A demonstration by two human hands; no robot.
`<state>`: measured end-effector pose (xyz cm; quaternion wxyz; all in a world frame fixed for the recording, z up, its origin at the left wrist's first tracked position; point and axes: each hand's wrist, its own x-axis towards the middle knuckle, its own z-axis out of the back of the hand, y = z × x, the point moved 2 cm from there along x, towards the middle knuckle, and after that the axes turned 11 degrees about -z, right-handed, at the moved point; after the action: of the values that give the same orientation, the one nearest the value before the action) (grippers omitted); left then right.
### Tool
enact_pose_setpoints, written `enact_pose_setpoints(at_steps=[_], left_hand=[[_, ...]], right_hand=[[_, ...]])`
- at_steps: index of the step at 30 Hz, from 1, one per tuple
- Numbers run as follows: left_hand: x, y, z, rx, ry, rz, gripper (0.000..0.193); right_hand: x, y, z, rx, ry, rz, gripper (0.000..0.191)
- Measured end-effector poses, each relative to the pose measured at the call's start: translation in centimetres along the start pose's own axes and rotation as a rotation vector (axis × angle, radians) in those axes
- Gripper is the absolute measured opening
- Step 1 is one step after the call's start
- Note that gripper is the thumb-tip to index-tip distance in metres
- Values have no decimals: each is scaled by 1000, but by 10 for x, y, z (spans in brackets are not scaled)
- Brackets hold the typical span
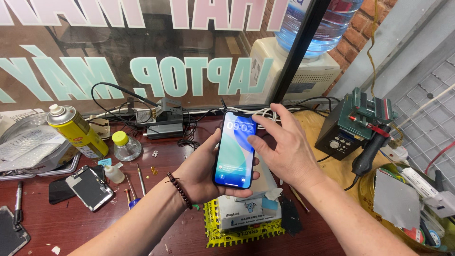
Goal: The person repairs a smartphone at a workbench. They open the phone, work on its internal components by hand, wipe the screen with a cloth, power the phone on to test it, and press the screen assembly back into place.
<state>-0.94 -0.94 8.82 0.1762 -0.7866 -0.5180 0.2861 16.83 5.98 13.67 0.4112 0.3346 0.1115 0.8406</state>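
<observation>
Left hand grips a slim glass-fronted smartphone, screen lit, upright above the white box; right hand open, thumb touching the phone's upper edge. Left of the phone: small clear bottle with yellow cap, yellow spray can, bare phone frame. Right of it, green soldering station.

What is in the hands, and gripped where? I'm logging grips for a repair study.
The left hand holds a lit smartphone by its long edges, cradled from behind. The right hand holds nothing; its fingers touch the phone's upper right edge.
</observation>
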Motion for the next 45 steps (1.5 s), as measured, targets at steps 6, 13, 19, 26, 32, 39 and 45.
enact_pose_setpoints(at_steps=[6,13,19,26,32,39,45], left_hand=[[2,-7,10,-16,4,-39,73],[1,-6,9,-9,14,-24,73],[-1,-5,0,12,-6,11,76],[3,-1,14,17,-42,-8,69],[9,2,23,-117,44,-46,69],[1,3,6,24,16,22,78],[-1,2,1,32,-1,35,78]], right_hand=[[-41,34,0,5,132,194,45],[-12,23,3,-53,24,79,38],[7,-7,4,-36,-19,62,45],[-19,29,-4,-10,48,134,46],[-44,38,-11,27,106,255,40],[5,-7,4,-83,-62,58,44],[-5,3,2,-84,-9,69,46]])
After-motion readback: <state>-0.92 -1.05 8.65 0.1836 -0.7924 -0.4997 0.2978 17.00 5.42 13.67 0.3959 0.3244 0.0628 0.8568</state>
